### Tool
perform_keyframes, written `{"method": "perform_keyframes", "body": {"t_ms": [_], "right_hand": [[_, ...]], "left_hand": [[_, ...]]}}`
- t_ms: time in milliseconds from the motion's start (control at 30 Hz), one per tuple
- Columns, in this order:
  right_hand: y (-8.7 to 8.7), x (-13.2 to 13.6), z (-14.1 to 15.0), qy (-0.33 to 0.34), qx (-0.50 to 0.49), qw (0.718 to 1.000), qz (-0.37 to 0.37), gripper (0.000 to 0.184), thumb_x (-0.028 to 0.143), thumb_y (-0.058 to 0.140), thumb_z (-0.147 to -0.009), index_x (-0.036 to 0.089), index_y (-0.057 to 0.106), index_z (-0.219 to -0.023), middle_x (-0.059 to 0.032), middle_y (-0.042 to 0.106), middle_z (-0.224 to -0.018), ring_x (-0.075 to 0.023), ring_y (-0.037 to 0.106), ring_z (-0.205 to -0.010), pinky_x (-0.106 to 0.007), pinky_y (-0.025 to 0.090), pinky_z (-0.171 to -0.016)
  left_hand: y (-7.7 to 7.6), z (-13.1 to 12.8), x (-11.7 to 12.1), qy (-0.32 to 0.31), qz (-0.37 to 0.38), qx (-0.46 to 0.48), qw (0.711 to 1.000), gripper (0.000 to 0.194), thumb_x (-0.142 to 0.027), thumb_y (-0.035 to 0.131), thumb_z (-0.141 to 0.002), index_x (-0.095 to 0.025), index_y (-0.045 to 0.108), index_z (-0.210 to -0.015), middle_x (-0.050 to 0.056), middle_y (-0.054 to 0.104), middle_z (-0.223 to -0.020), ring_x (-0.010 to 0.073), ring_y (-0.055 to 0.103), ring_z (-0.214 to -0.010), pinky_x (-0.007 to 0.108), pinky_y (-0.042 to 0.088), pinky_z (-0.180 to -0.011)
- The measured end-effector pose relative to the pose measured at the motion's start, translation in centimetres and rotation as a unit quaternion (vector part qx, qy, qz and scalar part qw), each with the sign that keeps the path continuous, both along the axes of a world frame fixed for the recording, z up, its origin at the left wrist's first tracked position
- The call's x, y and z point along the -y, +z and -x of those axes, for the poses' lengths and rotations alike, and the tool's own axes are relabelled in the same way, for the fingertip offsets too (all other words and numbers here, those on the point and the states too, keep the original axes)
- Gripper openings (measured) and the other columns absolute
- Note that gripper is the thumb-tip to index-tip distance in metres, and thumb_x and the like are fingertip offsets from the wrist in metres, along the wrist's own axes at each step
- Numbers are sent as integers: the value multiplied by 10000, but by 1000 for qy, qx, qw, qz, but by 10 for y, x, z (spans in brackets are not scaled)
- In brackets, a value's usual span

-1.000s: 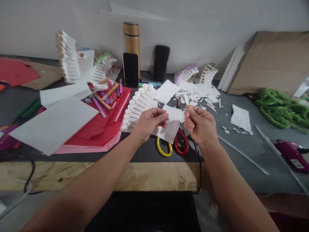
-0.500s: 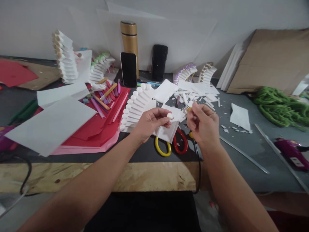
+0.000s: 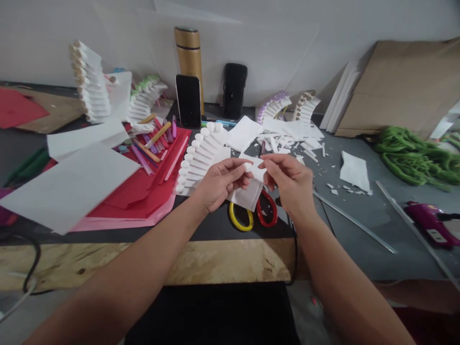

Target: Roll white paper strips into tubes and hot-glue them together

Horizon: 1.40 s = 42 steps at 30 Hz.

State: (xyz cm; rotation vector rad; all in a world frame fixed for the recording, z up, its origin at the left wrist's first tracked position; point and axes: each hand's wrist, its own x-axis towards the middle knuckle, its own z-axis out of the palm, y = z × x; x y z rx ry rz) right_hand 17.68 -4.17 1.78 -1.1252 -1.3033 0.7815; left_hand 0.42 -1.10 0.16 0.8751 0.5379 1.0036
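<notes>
My left hand (image 3: 223, 184) pinches a small white round piece (image 3: 247, 167) between thumb and fingertips. Just right of it is my right hand (image 3: 289, 179), its fingers bent and slightly apart, with nothing visible between thumb and forefinger. Beneath the hands lie a white paper sheet (image 3: 247, 196) and scissors with a yellow loop (image 3: 240, 223) and a red loop (image 3: 270, 215); their blades are hidden. Left of the hands is a fan of white strips (image 3: 201, 160) tipped with white round pieces.
White scraps (image 3: 280, 141) spread behind my hands. At left are red paper sheets (image 3: 122, 203), coloured sticks (image 3: 154, 143) and white sheets (image 3: 72, 184). A phone (image 3: 189, 101) and gold flask (image 3: 190, 52) stand behind. Green yarn (image 3: 417, 158), a metal rod (image 3: 355, 223) and a purple power strip (image 3: 429, 223) are at right.
My right hand has moved left toward the white round piece. The yellow-handled tool seen in it earlier no longer shows there. My left hand keeps its pinch.
</notes>
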Motion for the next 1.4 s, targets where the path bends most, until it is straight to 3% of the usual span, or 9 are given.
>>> {"method": "perform_keyframes", "body": {"t_ms": [367,467,600,700,867,933,1067,1200,1400], "right_hand": [[3,6,6,57,64,996,-4,156,293,747,-859,246,750,-1008,31,622,-808,-55,502,-507,-237,401,-477],[3,5,7,31,107,994,-24,101,318,715,-890,222,745,-895,26,623,-740,-67,505,-505,-241,397,-486],[12,9,-1,-61,164,985,3,282,371,624,-945,207,637,-716,41,559,-542,-83,455,-410,-259,368,-473],[25,21,-5,-88,319,941,68,281,315,610,-931,217,561,-672,28,551,-501,-115,486,-437,-280,376,-526],[31,48,12,28,594,785,171,98,263,596,-881,182,585,-826,-108,694,-868,-236,653,-757,-313,385,-603],[28,53,23,19,631,749,201,170,296,546,-891,159,585,-985,-141,693,-987,-277,678,-808,-329,392,-602],[23,53,38,-6,634,740,226,348,395,551,-857,143,536,-1097,-158,699,-997,-328,707,-848,-351,435,-636],[21,48,44,-38,641,735,217,302,260,536,-805,129,504,-1076,-191,702,-953,-339,718,-866,-348,449,-667],[21,39,38,-28,605,755,252,371,276,544,-833,126,455,-1160,-175,724,-878,-373,722,-843,-348,407,-627]], "left_hand": [[-1,-1,0,-36,18,2,999,255,-293,825,-779,-106,678,-869,22,672,-719,67,585,-590,189,451,-575],[-2,-1,0,-42,5,-14,999,295,-294,847,-749,-102,687,-908,33,695,-740,81,621,-623,202,483,-623],[-2,-2,1,-25,-4,-39,999,272,-263,829,-761,-111,687,-938,41,715,-784,81,633,-642,212,497,-656],[-1,-3,1,-12,1,-45,999,214,-216,794,-784,-106,684,-932,39,714,-785,82,631,-650,218,503,-669],[-2,-5,0,26,17,-52,998,169,-160,763,-801,-95,677,-932,37,706,-797,74,626,-646,228,502,-688],[-3,-6,1,31,29,-54,998,178,-161,769,-800,-97,678,-940,39,710,-808,70,632,-652,225,498,-699],[-4,-8,1,38,51,-39,997,167,-143,765,-800,-95,677,-934,35,712,-789,67,641,-664,219,501,-736],[-5,-9,0,41,59,-36,997,92,-109,712,-832,-87,674,-912,34,702,-753,77,648,-672,211,496,-712],[-4,-7,-3,55,84,-40,994,58,-100,694,-850,-89,669,-902,44,707,-741,66,629,-631,207,497,-704]]}}
